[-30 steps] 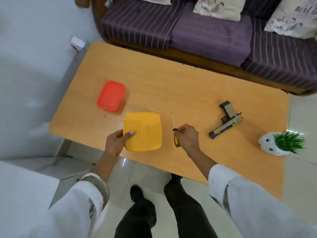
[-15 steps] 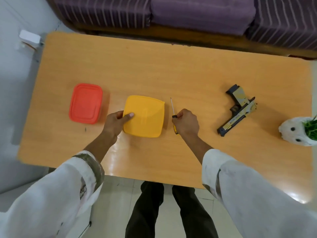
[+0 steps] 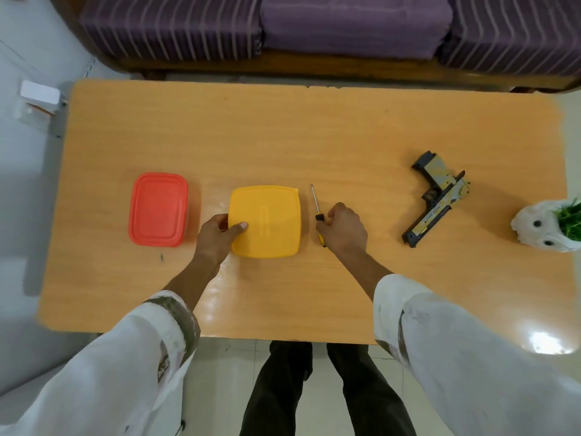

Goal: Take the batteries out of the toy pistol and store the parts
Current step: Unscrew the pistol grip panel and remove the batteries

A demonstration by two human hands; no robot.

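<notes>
A toy pistol (image 3: pixel 438 201) in black and yellow lies flat on the right part of the wooden table (image 3: pixel 314 136), well apart from both hands. My left hand (image 3: pixel 217 236) grips the near left edge of a yellow lidded box (image 3: pixel 270 220), thumb on top of the lid. A red lidded box (image 3: pixel 158 209) stands to its left. My right hand (image 3: pixel 344 228) is curled round the yellow and black handle of a small screwdriver (image 3: pixel 315 201), whose thin shaft lies on the table pointing away from me.
A white animal-shaped pot with green grass (image 3: pixel 551 225) stands at the table's right edge. A purple striped sofa (image 3: pixel 314 26) runs along the far side. A white box (image 3: pixel 39 94) sits on the floor at the far left.
The camera has swung down and forward, bringing the table square into view. Both hands keep their hold on the yellow box and the screwdriver; the objects lie as before.
</notes>
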